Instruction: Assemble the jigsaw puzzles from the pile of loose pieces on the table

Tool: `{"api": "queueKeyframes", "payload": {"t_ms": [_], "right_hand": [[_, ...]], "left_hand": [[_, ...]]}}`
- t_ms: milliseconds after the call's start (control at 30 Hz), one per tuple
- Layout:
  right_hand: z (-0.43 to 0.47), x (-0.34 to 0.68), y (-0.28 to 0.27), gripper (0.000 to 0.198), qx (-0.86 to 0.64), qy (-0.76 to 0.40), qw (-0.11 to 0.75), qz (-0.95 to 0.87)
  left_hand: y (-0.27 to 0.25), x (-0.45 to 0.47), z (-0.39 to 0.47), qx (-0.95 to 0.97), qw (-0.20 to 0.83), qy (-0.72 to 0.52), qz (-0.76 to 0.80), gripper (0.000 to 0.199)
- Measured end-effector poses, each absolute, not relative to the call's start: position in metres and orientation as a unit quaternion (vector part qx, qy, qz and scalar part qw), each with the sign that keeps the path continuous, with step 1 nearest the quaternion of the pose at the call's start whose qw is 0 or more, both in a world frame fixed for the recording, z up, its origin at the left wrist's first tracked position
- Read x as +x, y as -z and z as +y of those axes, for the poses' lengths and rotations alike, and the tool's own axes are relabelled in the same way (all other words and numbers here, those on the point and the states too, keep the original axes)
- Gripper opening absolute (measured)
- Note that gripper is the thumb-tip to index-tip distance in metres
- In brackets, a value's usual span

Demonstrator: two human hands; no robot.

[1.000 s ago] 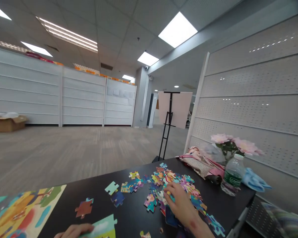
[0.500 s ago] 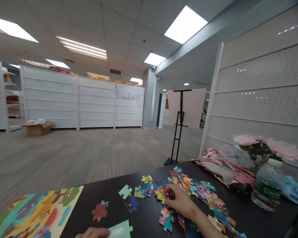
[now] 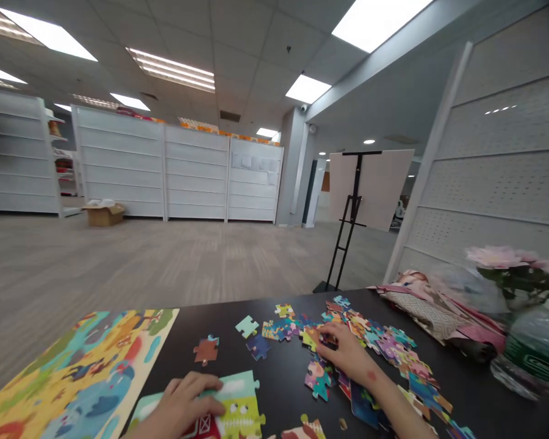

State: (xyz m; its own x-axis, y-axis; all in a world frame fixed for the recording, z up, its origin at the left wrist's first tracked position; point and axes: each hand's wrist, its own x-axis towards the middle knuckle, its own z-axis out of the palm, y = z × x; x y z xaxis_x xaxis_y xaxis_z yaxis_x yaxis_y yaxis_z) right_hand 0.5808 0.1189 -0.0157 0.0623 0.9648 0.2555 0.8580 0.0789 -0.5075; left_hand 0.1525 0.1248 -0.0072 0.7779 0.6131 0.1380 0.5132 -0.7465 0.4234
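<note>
We begin with the grey floor (image 3: 210, 256), which fills the middle of the frame, and the row of white shelving panels (image 3: 196, 177) behind it. At the bottom of the frame we see the dark table (image 3: 283, 384). In the right half, beyond the table, stands a black easel with a pale board (image 3: 375, 189).

On the table, at the lower left, lies the colourful picture sheet (image 3: 105, 366). At the lower right we find the heap of puzzle pieces (image 3: 384, 341), and near it, by the right edge, a pink patterned cloth (image 3: 439, 311) and a clear bottle (image 3: 533, 356).

The left hand (image 3: 187, 402), at bottom centre-left, rests with fingers spread over the joined puzzle part (image 3: 240, 399); its grip is open.

The right hand (image 3: 345, 350) is right of centre, at the heap, with bent fingers touching or just beside a yellow piece (image 3: 309, 339); we cannot tell whether it grips anything.

Between the hands, farther up, we notice three single pieces: brown (image 3: 205, 350), pale green (image 3: 246, 327) and dark blue (image 3: 258, 346).
</note>
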Motion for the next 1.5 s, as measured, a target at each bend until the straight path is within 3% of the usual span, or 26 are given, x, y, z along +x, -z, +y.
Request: {"api": "queueKeyframes", "payload": {"t_ms": [67, 200, 367, 433, 600, 700, 1000, 1500], "right_hand": [[0.119, 0.584, 0.013, 0.033, -0.664, -0.102, 0.276, -0.687], [0.122, 0.594, 0.004, 0.041, -0.677, -0.055, 0.295, -0.671], [0.087, 0.520, -0.016, 0.040, -0.622, -0.016, 0.330, -0.710], [0.058, 0.456, -0.017, 0.026, -0.524, -0.042, 0.293, -0.798], [0.031, 0.336, 0.015, 0.036, -0.336, -0.059, 0.245, -0.907], [0.038, 0.325, 0.032, 0.028, -0.336, -0.032, 0.232, -0.913], [0.035, 0.329, 0.030, 0.042, -0.361, 0.004, 0.198, -0.911], [0.033, 0.311, -0.002, 0.029, -0.359, 0.004, 0.173, -0.917]], "left_hand": [[-0.006, 0.152, 0.119, 0.906, 0.251, -0.130, 0.316, 0.047], [-0.010, 0.155, 0.124, 0.799, 0.459, -0.269, 0.282, 0.036], [0.002, 0.152, 0.144, 0.739, 0.513, -0.327, 0.290, 0.039], [0.001, 0.149, 0.146, 0.741, 0.514, -0.326, 0.285, 0.040], [-0.012, 0.136, 0.143, 0.780, 0.471, -0.302, 0.280, 0.039], [-0.014, 0.131, 0.143, 0.820, 0.418, -0.281, 0.272, 0.039], [-0.001, 0.132, 0.148, 0.899, 0.305, -0.200, 0.241, 0.043], [0.004, 0.131, 0.154, 0.908, 0.269, -0.201, 0.250, 0.040]]}}
